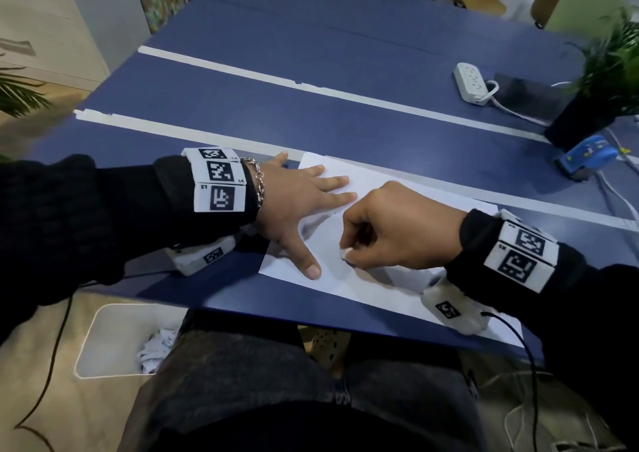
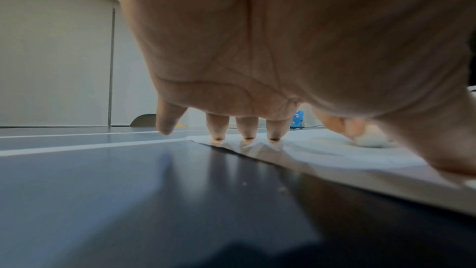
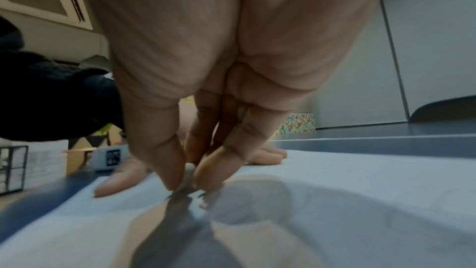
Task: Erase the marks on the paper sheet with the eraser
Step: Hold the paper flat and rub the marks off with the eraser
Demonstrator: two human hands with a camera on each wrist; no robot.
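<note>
A white paper sheet [image 1: 397,289] lies at the near edge of the blue table [image 1: 311,113]. My left hand [image 1: 304,206] lies flat on the sheet's left part with fingers spread and straight, fingertips [image 2: 248,136] pressing the paper [image 2: 322,150]. My right hand [image 1: 349,249] pinches a small white eraser [image 1: 345,252] between thumb and fingers, its tip touching the sheet near a dark mark [image 1: 350,262]. The right wrist view shows the eraser [image 3: 189,178] squeezed between thumb and fingertips against the paper [image 3: 335,191]. The left wrist view catches the eraser [image 2: 371,142] blurred.
A white power strip [image 1: 472,81] with cable, a black potted plant [image 1: 584,119] and a blue device [image 1: 587,156] stand at the far right. White tape strips [image 1: 311,87] cross the table. A white bin [image 1: 114,341] with crumpled paper sits on the floor at left.
</note>
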